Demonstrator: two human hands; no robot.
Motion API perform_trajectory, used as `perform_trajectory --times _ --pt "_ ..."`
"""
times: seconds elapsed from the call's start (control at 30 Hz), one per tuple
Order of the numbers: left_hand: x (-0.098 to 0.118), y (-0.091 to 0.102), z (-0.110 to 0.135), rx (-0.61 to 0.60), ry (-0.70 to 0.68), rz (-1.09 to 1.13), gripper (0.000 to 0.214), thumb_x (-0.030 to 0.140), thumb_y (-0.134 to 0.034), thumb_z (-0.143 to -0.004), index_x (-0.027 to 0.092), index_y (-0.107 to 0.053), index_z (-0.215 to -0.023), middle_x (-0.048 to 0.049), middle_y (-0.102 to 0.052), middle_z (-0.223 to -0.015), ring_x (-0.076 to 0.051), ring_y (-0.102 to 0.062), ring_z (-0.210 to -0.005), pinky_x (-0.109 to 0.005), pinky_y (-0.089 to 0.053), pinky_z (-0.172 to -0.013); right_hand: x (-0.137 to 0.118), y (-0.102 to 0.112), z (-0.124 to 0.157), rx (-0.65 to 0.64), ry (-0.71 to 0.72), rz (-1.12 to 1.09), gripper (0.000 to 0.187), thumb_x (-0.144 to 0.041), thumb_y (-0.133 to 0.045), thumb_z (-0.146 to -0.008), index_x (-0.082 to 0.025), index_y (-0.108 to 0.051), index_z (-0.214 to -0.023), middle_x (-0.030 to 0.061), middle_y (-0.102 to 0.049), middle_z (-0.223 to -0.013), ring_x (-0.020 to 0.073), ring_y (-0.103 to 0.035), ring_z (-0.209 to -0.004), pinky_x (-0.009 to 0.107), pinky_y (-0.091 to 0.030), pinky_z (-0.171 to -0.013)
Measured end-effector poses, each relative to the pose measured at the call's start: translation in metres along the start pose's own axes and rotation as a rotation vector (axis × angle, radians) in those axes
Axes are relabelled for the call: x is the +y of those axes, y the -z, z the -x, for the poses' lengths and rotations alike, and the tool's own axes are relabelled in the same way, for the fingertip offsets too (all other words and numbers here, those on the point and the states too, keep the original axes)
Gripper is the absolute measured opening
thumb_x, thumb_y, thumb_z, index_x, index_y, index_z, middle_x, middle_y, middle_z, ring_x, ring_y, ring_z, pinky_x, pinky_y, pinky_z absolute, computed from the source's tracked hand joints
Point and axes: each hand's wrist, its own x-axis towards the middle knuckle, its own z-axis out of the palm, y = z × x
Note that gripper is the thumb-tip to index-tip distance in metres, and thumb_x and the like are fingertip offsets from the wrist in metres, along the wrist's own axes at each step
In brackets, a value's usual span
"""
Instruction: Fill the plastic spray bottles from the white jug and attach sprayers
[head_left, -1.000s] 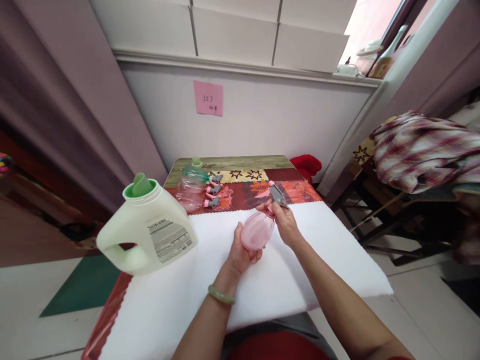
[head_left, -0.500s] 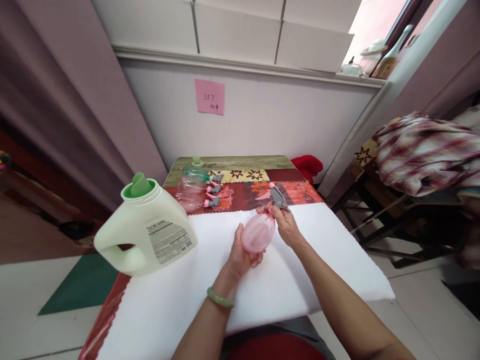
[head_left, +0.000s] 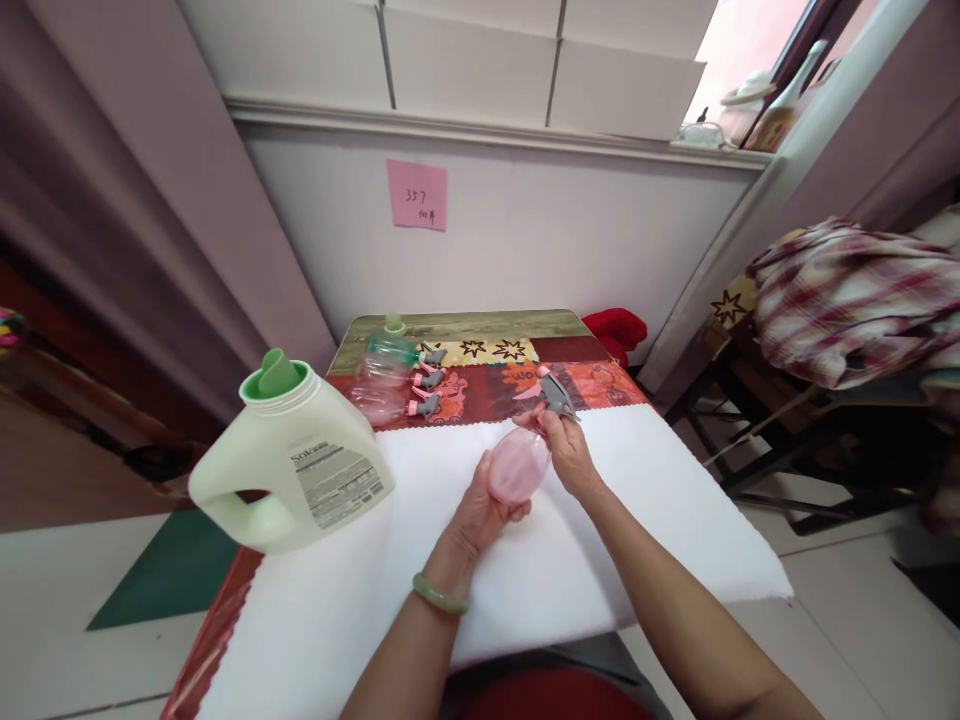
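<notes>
A pink see-through spray bottle [head_left: 519, 466] is held tilted above the white cloth [head_left: 360, 610], its grey and pink trigger head [head_left: 556, 394] pointing away from me. My left hand [head_left: 484, 510] is wrapped round the bottle's rounded body from below. At the neck, just under the trigger head, the fingers of my right hand [head_left: 566, 445] are closed. Whether the head is tight on the neck is hidden by those fingers. A green bangle [head_left: 440, 594] circles my left wrist.
To the left stands a large pale green jug [head_left: 322, 470] with a green cap [head_left: 277, 374]. Several spray bottles [head_left: 381, 385] lie on their sides at the table's back left. A plaid cloth [head_left: 847, 300] is piled on the right. A pink note [head_left: 418, 195] hangs on the wall.
The spray bottle's body has shifted slightly right and turned a little in my hands. My grip on body and neck stays the same.
</notes>
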Motion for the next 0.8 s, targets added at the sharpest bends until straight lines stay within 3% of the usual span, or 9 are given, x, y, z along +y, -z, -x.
perform_trajectory --times 0.13,0.27,0.37,0.5,0.6,0.7,0.8 --pt "-0.004 -0.003 0.002 0.026 -0.111 -0.055 0.058 0.044 -0.082 -0.078 0.02 -0.06 -0.126 -0.0149 -0.069 -0.118 -0.022 -0.07 -0.081 -0.029 -0.054 -0.056 0.009 0.005 -0.001 0.12 -0.032 0.048 0.042 -0.064 -0.054 -0.094 -0.023 -0.061 -0.092 0.0066 -0.078 -0.089 0.0255 -0.073 -0.09 0.04 -0.056 -0.088" --pt "-0.006 -0.005 0.0 0.086 -0.187 -0.09 0.072 0.024 -0.091 -0.065 0.024 -0.056 -0.129 -0.0136 -0.061 -0.134 -0.027 -0.068 -0.099 -0.039 -0.062 -0.07 0.012 0.005 0.0 0.198 -0.006 0.123 0.038 -0.058 -0.053 -0.096 -0.023 -0.066 -0.091 0.0056 -0.077 -0.09 0.0232 -0.07 -0.089 0.037 -0.054 -0.09" --pt "-0.008 -0.006 -0.002 0.109 -0.224 -0.105 0.078 0.019 -0.092 -0.061 0.024 -0.057 -0.13 -0.0137 -0.061 -0.135 -0.028 -0.067 -0.103 -0.038 -0.061 -0.072 0.012 0.002 0.003 0.246 -0.005 0.115 0.036 -0.055 -0.053 -0.097 -0.023 -0.067 -0.092 0.0058 -0.077 -0.093 0.0228 -0.07 -0.091 0.038 -0.054 -0.092" --pt "-0.009 -0.007 -0.001 0.056 -0.221 -0.101 0.074 0.028 -0.094 -0.061 0.019 -0.065 -0.129 -0.0172 -0.066 -0.134 -0.033 -0.064 -0.116 -0.036 -0.058 -0.079 0.016 -0.002 0.011 0.235 0.054 0.065 0.038 -0.057 -0.051 -0.098 -0.022 -0.066 -0.098 0.0076 -0.076 -0.095 0.0243 -0.07 -0.096 0.041 -0.054 -0.096" --pt "-0.009 -0.006 -0.002 0.009 -0.208 -0.057 0.073 0.064 -0.08 -0.073 0.021 -0.066 -0.13 -0.0163 -0.065 -0.138 -0.032 -0.063 -0.12 -0.036 -0.056 -0.083 0.019 -0.002 0.016 0.205 0.099 0.078 0.036 -0.056 -0.053 -0.097 -0.023 -0.066 -0.101 0.0081 -0.076 -0.101 0.0249 -0.068 -0.103 0.043 -0.051 -0.102" --pt "-0.009 -0.004 -0.005 -0.039 -0.11 -0.045 0.085 0.085 -0.047 -0.083 0.015 -0.069 -0.125 -0.0208 -0.073 -0.117 -0.028 -0.073 -0.086 -0.033 -0.053 -0.061 0.018 -0.001 0.018 0.202 0.094 0.083 0.036 -0.055 -0.053 -0.097 -0.023 -0.066 -0.102 0.0079 -0.075 -0.1 0.0251 -0.068 -0.101 0.045 -0.051 -0.102" --pt "-0.008 -0.002 -0.006 -0.064 -0.04 -0.06 0.082 0.083 -0.043 -0.086 0.011 -0.07 -0.116 -0.0178 -0.075 -0.087 -0.017 -0.061 -0.05 -0.026 -0.037 -0.041 0.015 0.001 0.016 0.206 0.094 0.072 0.035 -0.055 -0.052 -0.097 -0.023 -0.066 -0.1 0.0077 -0.075 -0.097 0.0249 -0.07 -0.098 0.044 -0.053 -0.1"
